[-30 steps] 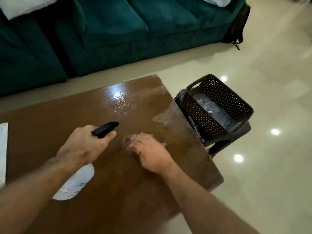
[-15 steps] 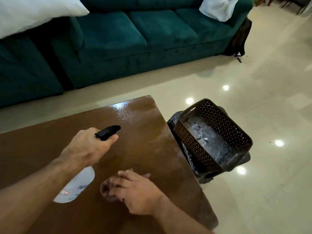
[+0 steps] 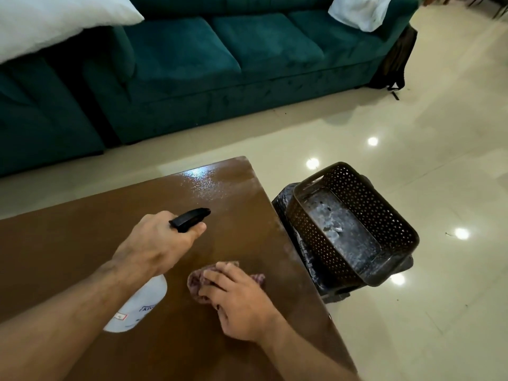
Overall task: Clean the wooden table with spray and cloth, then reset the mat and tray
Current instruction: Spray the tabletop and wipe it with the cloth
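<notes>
Left hand [image 3: 154,246] grips the spray bottle [image 3: 137,306]; right hand [image 3: 236,301] presses the cloth [image 3: 198,281] flat on the worktop [image 3: 68,243]; best wipe toward the far wet patch [image 3: 206,185], overlapping strokes.

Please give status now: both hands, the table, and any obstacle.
Left hand grips spray bottle. Right hand presses cloth on wooden table, far corner wet. Nothing blocking.

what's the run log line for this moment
left hand: grips spray bottle | right hand: presses cloth on table | phase: wiping
</notes>
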